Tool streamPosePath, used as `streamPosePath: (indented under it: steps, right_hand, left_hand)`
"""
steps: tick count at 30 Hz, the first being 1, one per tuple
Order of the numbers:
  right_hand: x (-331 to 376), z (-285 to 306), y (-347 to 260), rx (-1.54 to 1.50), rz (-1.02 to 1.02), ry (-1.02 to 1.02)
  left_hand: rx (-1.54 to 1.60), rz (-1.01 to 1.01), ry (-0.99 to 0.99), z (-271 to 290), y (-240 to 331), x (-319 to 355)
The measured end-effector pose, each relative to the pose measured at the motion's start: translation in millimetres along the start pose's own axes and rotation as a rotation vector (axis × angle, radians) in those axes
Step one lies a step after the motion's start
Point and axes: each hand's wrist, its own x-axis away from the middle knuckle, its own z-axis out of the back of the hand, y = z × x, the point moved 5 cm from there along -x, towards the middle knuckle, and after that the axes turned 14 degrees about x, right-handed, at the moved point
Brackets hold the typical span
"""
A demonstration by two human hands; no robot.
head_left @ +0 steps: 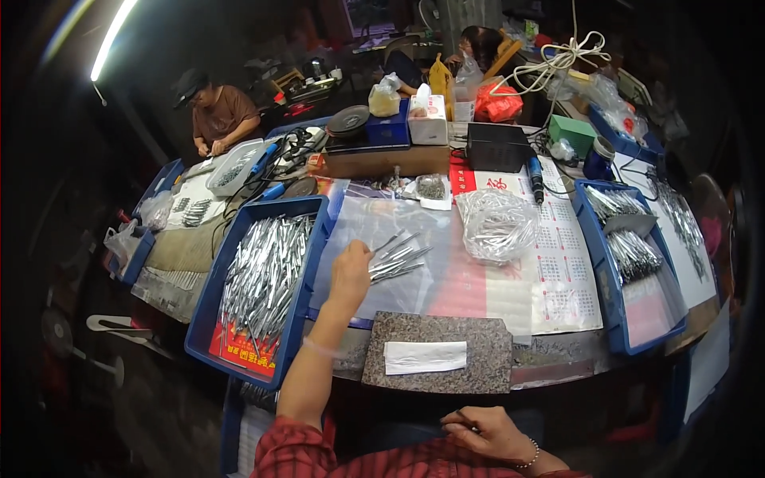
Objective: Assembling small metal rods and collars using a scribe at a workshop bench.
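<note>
My left hand reaches over a clear plastic sheet. Its fingers are pinched at the left edge of a small pile of slim silvery metal pieces, and one thin piece sticks out from the fingertips. Low in front of my body, my right hand is curled closed around a thin dark object, whose kind I cannot make out. Between the two hands lies a speckled stone slab with a folded white paper strip on it.
Left stands a blue bin heaped with silvery metal pieces; right, another blue bin of them. A clear bag of pieces, a black box and a blue-black electric screwdriver sit farther back. Across the table, a person works.
</note>
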Motion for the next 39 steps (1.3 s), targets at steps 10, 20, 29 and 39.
streamPosePath:
  steps: [10, 20, 29, 39]
  right_hand:
    - [-29.8, -6.9, 27.6, -0.810, -0.262, 0.118]
    - [-34.8, 14.3, 2.4, -0.092, 0.129, 0.156]
    - [-88.4, 83.2, 26.9, 0.328, 0.039, 0.389]
    - [-234.8, 140.2, 121.1, 1.111, -0.068, 0.326]
  left_hand:
    - [0.733, 0.247, -0.160, 21.8, 182.2, 160.6]
    - [0.970, 0.297, -0.203, 32.8, 187.2, 140.6]
    - [1.309, 0.464, -0.130, 45.9, 153.5, 160.9]
    - [1.463, 0.679, -0.064, 58.6, 152.9, 197.8]
